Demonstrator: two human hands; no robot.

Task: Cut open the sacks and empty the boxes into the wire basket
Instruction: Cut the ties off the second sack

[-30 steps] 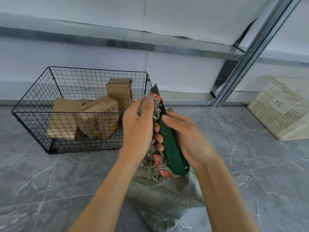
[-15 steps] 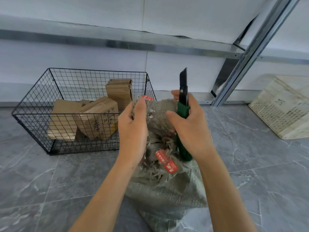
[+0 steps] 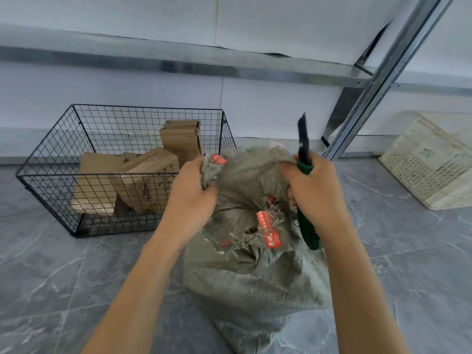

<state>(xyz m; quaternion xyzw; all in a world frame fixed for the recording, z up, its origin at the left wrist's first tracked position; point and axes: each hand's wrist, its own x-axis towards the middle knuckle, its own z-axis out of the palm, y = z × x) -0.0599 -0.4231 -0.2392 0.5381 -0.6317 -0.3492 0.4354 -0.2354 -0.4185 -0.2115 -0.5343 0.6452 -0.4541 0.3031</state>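
Observation:
A grey-green woven sack (image 3: 255,277) stands on the floor in front of me, its frayed top cut and carrying bits of red tape. My left hand (image 3: 190,198) grips the left edge of the sack's mouth. My right hand (image 3: 315,192) grips the right edge together with a green utility knife (image 3: 305,198), blade pointing up. The black wire basket (image 3: 51,175) sits to the left behind the sack and holds several cardboard boxes (image 3: 145,180). What is inside the sack is hidden.
A cream plastic crate (image 3: 431,162) lies tilted at the right by the wall. A slanted metal post (image 3: 383,75) and a horizontal metal rail run along the white wall behind. The floor is grey marbled tile.
The knife has swung from slanting across the sack's top to upright. My hands have moved apart, pulling the sack's mouth wider.

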